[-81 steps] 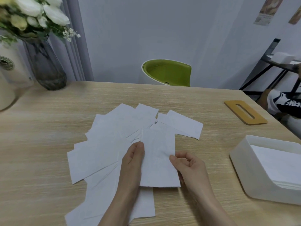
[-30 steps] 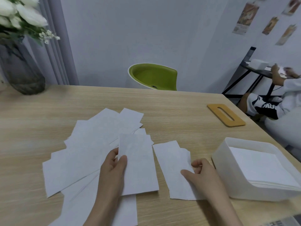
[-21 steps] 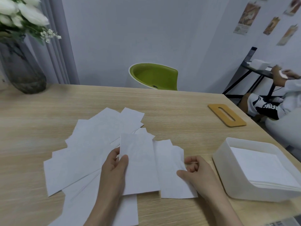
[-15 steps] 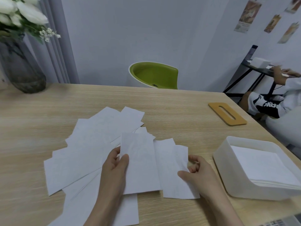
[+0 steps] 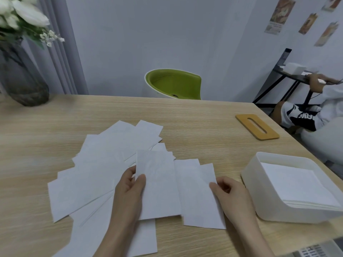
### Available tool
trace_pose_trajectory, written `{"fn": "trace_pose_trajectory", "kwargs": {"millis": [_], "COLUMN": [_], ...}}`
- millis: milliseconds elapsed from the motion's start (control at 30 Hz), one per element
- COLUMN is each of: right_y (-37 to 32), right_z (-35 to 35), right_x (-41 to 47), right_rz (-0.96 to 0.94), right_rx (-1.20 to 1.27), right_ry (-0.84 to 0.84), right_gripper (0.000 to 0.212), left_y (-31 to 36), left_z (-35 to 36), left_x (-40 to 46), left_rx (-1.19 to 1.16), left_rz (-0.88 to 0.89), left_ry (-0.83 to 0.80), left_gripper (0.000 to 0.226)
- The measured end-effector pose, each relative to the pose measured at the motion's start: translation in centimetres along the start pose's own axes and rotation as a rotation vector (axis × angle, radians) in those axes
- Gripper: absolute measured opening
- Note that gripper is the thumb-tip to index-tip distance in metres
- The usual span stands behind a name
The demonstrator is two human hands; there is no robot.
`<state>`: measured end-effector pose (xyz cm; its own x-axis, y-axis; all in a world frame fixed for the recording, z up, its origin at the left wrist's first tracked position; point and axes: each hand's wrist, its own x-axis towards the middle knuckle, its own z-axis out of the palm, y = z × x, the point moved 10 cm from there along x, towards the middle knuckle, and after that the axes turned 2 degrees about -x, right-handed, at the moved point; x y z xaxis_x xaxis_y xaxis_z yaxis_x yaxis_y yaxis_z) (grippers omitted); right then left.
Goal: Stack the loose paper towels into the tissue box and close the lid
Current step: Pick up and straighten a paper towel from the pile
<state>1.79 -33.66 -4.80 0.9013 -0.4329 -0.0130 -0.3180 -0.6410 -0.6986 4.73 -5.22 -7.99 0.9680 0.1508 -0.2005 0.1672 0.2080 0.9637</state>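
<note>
Several loose white paper towels (image 5: 104, 164) lie fanned out on the wooden table (image 5: 194, 127). My left hand (image 5: 130, 190) pinches one towel (image 5: 157, 184) at its left edge, thumb on top, holding it over the pile. My right hand (image 5: 230, 193) grips the right edge of two overlapping towels (image 5: 196, 193) lying beside it. The white tissue box (image 5: 259, 184) stands open at the right with a stack of towels (image 5: 295, 184) inside. Its tan wooden lid (image 5: 258, 127) with a slot lies flat farther back.
A dark glass vase (image 5: 22, 78) of white flowers stands at the table's far left corner. A green chair (image 5: 172, 84) sits behind the table. Another person (image 5: 319, 110) sits at a black side table to the right. A keyboard corner (image 5: 315, 252) shows at the bottom right.
My right hand drew a second towel leftward, next to the one in my left hand, and now holds its right edge. The left hand has kept its grip and place.
</note>
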Motion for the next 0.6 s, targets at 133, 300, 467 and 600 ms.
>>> {"fn": "trace_pose_trajectory", "kwargs": {"millis": [133,300,467,600], "right_y": [0.1,-0.3,-1.8,-3.5], "right_z": [-0.5,-1.5,-1.2,1.0], "right_x": [0.3,0.3,0.0,-0.5], "right_rz": [0.010,0.080,0.174,0.186], "right_rx": [0.063,0.405,0.665,0.722], "right_ry": [-0.007,-0.013,-0.075,-0.156], "right_gripper": [0.012,0.005,0.009,0.012], "left_y": [-0.3,-0.8,-0.8,-0.7], "left_z": [0.2,0.2,0.3,0.4], "left_x": [0.0,0.1,0.2,0.2], "left_rx": [-0.019,-0.012,0.014,0.011], "left_rz": [-0.013,-0.035,-0.023,-0.019], "left_ry": [-0.029,-0.038,-0.044,-0.045], "left_gripper": [0.024,0.025,0.026,0.026]}}
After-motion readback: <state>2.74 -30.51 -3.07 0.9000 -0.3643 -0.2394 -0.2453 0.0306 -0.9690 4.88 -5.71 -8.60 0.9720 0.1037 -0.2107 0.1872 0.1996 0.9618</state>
